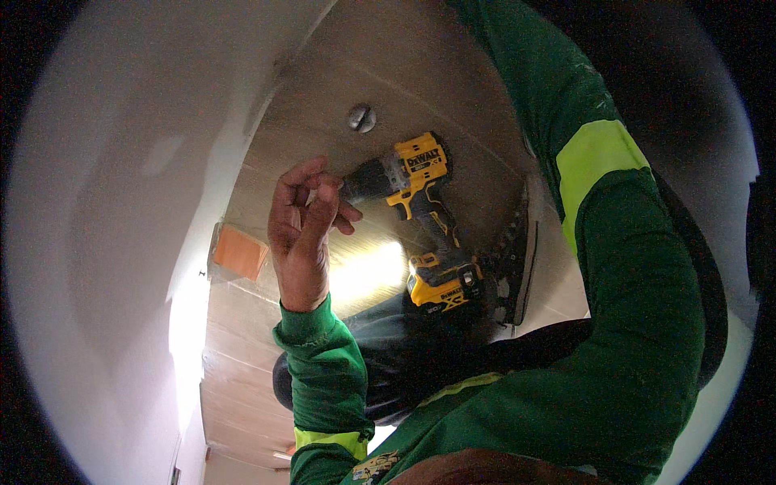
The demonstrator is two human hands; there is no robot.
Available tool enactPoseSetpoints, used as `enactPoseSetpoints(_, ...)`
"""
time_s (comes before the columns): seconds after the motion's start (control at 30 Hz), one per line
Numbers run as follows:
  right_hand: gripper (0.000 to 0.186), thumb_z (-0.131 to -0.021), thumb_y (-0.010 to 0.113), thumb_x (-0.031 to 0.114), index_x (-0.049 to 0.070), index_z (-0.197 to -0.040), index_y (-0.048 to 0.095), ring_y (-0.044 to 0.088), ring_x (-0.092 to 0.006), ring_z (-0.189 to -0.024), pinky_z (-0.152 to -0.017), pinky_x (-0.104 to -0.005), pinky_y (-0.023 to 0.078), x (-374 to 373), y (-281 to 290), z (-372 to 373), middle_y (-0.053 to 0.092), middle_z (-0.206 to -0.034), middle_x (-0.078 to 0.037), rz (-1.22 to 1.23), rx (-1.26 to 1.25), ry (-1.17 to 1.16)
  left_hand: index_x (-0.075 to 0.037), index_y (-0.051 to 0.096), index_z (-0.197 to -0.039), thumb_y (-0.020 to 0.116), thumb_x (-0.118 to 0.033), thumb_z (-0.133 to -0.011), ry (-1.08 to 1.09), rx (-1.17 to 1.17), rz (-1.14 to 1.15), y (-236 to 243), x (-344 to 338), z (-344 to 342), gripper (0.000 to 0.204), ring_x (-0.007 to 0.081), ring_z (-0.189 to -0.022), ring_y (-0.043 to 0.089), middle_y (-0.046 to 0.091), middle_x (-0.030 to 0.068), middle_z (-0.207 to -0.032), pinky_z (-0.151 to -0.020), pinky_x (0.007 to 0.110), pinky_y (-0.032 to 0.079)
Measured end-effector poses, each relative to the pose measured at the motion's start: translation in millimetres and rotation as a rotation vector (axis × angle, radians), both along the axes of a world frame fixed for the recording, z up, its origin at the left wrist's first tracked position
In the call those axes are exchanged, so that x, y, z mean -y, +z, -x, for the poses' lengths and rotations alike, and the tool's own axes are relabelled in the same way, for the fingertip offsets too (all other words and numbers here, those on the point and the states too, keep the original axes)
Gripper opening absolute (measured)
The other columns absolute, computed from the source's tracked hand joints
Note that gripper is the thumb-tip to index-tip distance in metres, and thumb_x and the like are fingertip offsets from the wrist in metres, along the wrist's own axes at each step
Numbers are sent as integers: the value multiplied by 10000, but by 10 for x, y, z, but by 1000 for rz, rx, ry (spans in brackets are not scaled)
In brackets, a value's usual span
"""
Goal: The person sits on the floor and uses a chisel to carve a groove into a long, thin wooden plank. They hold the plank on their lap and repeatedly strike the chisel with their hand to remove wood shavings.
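Left of the cordless drill (422, 168) is the left hand (305, 230), then a wall (121, 202). Beyond the drill's chuck (368, 180) lies a disc (361, 118).

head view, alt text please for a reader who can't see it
A left hand, fingers curled, is raised by the chuck end of a yellow-and-black cordless drill. The right hand is out of view, its green-sleeved arm extending past the top edge.

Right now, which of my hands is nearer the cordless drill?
Left. Left hand is beside the chuck of the cordless drill; right hand out of view past the top edge.
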State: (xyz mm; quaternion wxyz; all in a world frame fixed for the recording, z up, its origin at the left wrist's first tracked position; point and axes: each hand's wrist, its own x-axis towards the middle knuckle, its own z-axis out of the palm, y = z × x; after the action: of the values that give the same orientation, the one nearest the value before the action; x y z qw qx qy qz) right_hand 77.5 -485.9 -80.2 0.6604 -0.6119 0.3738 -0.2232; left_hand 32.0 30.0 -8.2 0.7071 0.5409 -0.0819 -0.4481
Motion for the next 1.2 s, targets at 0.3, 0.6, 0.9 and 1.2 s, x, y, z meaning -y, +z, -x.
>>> enactPoseSetpoints(0.3,293,-1175,550,196,10,-1042,734,638,-238,-741,-662,-406,583,583,-524,272,703,-899,-104,-168,215,14,-40,629,-1440,752,-252,-1082,63,30,24,-113,-99,-76,434,154,-835,708,741,70,-1206,-711,282,521)
enactPoseSetpoints(0.6,278,-1170,548,213,28,-1049,717,613,-224,-740,-666,-403,553,264,-212,-66,689,-902,-101,-170,15,-45,-22,607,-1462,739,-221,-1085,69,7,48,-52,-123,-70,447,153,-857,720,736,54,-1190,-716,282,522)
enactPoseSetpoints(0.9,264,-1166,547,230,46,-1055,701,587,-211,-739,-670,-399,523,354,-151,-117,674,-905,-97,-257,-53,-119,-12,605,-1430,753,-153,-1044,26,-9,23,-83,-17,-25,437,161,-903,710,685,41,-1125,-778,304,530)
enactPoseSetpoints(1.2,353,-1185,528,289,4,-1346,660,662,-232,-929,-832,-397,565,-203,63,654,710,-1137,-109,-31,51,-105,11,619,-1426,729,-165,-1063,5,108,167,-311,-58,86,418,272,-1162,766,756,215,-1349,-1037,408,624)
